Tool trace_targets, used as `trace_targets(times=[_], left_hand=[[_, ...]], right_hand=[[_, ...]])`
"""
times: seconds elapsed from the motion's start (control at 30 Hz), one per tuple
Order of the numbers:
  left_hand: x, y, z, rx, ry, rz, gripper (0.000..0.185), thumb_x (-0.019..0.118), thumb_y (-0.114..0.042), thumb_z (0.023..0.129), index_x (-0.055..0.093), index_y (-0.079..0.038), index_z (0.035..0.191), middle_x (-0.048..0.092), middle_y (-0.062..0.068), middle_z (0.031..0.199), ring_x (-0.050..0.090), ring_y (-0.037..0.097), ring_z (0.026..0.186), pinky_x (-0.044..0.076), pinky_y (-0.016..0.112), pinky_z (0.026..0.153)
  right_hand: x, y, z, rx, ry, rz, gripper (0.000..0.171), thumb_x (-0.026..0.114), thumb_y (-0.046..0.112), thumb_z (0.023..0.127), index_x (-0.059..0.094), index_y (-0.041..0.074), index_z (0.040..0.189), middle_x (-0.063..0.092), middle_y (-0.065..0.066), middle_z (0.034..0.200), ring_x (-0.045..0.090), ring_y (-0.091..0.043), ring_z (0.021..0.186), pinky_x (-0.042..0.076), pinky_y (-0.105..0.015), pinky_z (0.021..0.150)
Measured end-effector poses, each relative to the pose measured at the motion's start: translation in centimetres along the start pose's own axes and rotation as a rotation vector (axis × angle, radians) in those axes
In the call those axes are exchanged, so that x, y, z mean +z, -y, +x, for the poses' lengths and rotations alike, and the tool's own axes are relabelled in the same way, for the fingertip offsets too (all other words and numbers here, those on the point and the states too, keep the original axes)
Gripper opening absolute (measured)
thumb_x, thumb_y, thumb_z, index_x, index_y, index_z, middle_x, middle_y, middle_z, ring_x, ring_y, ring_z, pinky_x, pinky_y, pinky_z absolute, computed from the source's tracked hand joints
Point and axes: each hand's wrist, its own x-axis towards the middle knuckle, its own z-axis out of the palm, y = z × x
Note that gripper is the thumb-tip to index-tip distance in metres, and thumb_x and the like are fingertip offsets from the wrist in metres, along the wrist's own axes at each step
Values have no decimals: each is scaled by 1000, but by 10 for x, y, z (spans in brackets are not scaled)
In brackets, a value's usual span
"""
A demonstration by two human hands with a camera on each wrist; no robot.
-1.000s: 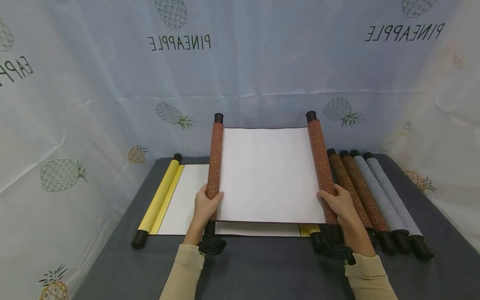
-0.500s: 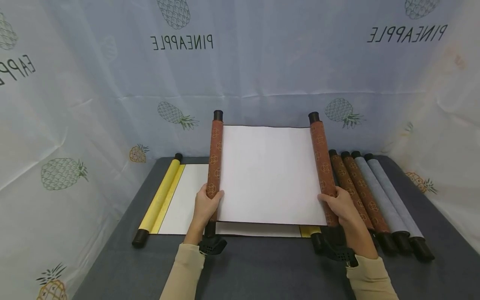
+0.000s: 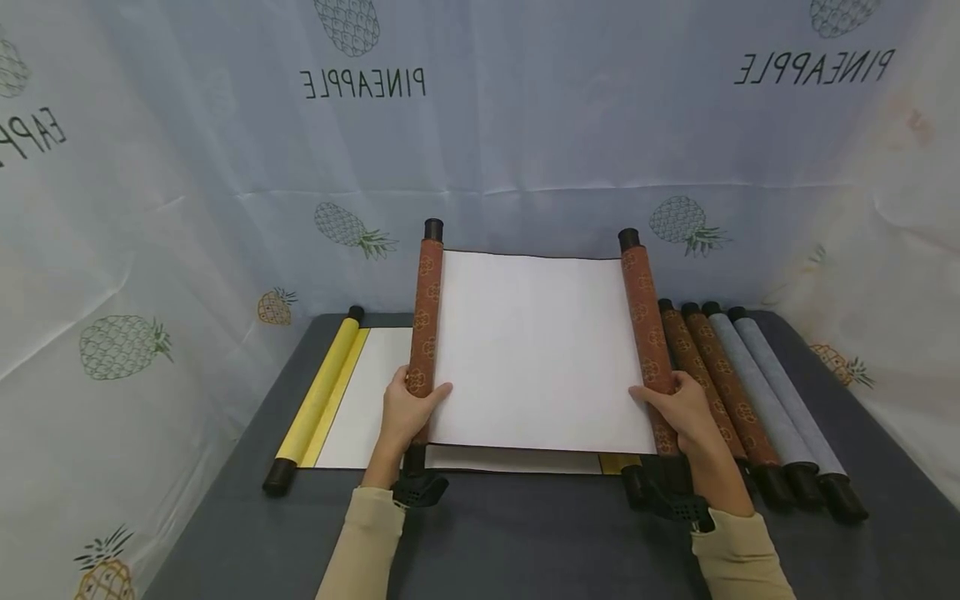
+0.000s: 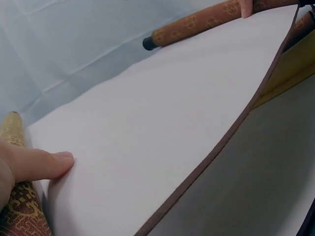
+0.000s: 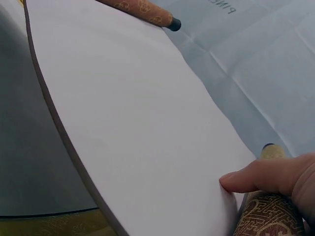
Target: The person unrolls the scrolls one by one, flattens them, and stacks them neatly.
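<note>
Since a second ago, both hands have drawn the brown scroll [image 3: 536,350] slightly wider: left hand [image 3: 405,408] and right hand [image 3: 678,408] each grip a roller, white sheet taut above the yellow scroll [image 3: 322,392] on the counter [image 3: 525,533].

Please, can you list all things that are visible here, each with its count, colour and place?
Open brown scroll: 1, brown patterned rollers, white sheet, held above the table centre.
Yellow scroll: 1, yellow with white sheet, unrolled flat beneath the brown one.
Rolled brown scrolls: 2, brown patterned, table right.
Rolled grey scrolls: 2, grey, rightmost.
Table: 1, dark grey.
Backdrop cloth: pale blue-white with pineapple prints, behind and at the sides.
Left hand: grips the left roller, thumb on the sheet.
Right hand: grips the right roller, thumb on the sheet.
</note>
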Motion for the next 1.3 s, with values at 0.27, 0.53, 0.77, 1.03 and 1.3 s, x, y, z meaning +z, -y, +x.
trace_targets(times=[0.27, 0.53, 0.77, 1.03, 1.3], left_hand=[[-4, 1, 1, 28, -19, -13, 41, 70, -18, 84, 57, 4, 116, 64, 22, 93, 57, 15, 68, 45, 25, 59], [-6, 3, 1, 45, -81, 17, 31, 67, -12, 81, 64, 3, 108, 66, 23, 89, 53, 15, 64, 43, 25, 56], [-7, 5, 2, 85, -98, 49, 30, 66, -11, 80, 65, 8, 103, 67, 25, 86, 53, 11, 62, 43, 25, 55], [-11, 6, 2, 91, -72, 22, 43, 69, -13, 83, 58, 4, 121, 67, 26, 102, 62, 21, 79, 48, 27, 66], [-13, 5, 2, 33, 1, -4, 56, 64, -15, 89, 44, 3, 138, 59, 28, 123, 61, 38, 106, 53, 46, 85]], right_hand=[[-2, -1, 1, 2, -4, 5, 72, 57, 25, 94, 22, -13, 144, 41, -31, 130, 52, -30, 103, 45, -25, 70], [-4, -2, 2, 4, -34, -11, 70, 55, 24, 92, 26, -15, 143, 43, -33, 131, 51, -32, 103, 44, -25, 70], [-5, -3, 2, 11, -44, -27, 66, 53, 23, 90, 33, -18, 138, 47, -32, 123, 52, -29, 95, 43, -23, 65], [-7, -3, 2, 11, -35, -9, 67, 54, 28, 93, 32, -13, 141, 47, -29, 124, 51, -25, 94, 43, -24, 66], [-13, -3, 0, -13, -62, -18, 69, 60, 31, 92, 35, -8, 143, 50, -27, 123, 52, -17, 87, 43, -25, 66]])
